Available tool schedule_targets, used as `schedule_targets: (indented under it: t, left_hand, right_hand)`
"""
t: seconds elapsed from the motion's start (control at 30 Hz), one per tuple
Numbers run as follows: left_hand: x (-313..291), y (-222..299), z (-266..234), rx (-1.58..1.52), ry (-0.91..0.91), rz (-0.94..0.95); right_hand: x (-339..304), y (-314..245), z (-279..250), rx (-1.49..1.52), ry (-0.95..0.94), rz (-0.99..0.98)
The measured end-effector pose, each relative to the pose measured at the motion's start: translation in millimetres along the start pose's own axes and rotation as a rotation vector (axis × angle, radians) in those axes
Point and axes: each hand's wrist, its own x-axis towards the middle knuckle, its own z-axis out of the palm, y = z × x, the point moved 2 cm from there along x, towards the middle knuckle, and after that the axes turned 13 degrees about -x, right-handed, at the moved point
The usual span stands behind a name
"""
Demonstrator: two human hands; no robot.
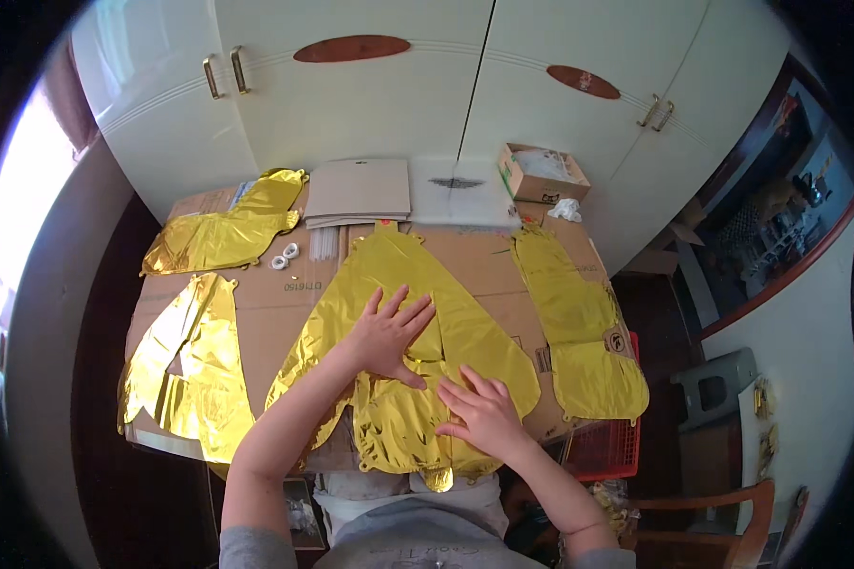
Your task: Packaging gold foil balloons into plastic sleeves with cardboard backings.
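Note:
A large flat gold foil balloon (474,322) lies in front of me on the cardboard-covered table, its narrow end pointing away and its lower part creased. My left hand (386,343) rests on its middle, fingers spread. Lower and to the right, my right hand (484,414) is over the lower part with its fingers stretched out and slightly apart; whether all its fingertips touch the foil I cannot tell. Neither hand holds anything. A small gold tab (438,480) hangs over the near table edge.
More flat gold foil balloons lie at the far left (223,237), near left (209,379) and right (579,332). Along the back are grey-brown cardboard sheets (359,190), a wooden box (544,175) and white tape rolls (285,256). A red basket (605,450) sits below the right edge.

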Motion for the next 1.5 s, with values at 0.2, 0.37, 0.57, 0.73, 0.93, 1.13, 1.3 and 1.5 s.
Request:
schedule_targets:
  t: [0.2,0.37,0.57,0.73,0.93,1.13,1.3,1.5]
  left_hand:
    - [2,0,1,0.01,-0.011,0.001]
    - [-1,-5,6,-0.006,0.044,0.021]
    - [1,-4,7,-0.008,0.035,0.034]
    - [1,-3,5,-0.003,0.019,0.019]
    - [1,-3,4,0.005,0.006,0.007]
    - [0,-4,5,-0.004,0.04,0.031]
    - [1,-2,5,0.007,0.043,0.032]
    - [1,-2,4,-0.009,-0.008,-0.012]
  right_hand:
    - [5,8,-2,-0.04,-0.043,-0.009]
    - [-34,-3,-26,0.164,0.153,0.234]
    - [-136,-55,6,0.907,0.59,1.003]
    - [-135,-71,16,1.714,0.217,1.337]
    - [-104,-65,-3,0.951,0.37,0.788]
    - [-62,-67,-23,0.494,0.222,0.214]
    - [-46,-71,-23,0.465,0.142,-0.001]
    - [-48,-53,-18,0.595,0.11,0.065]
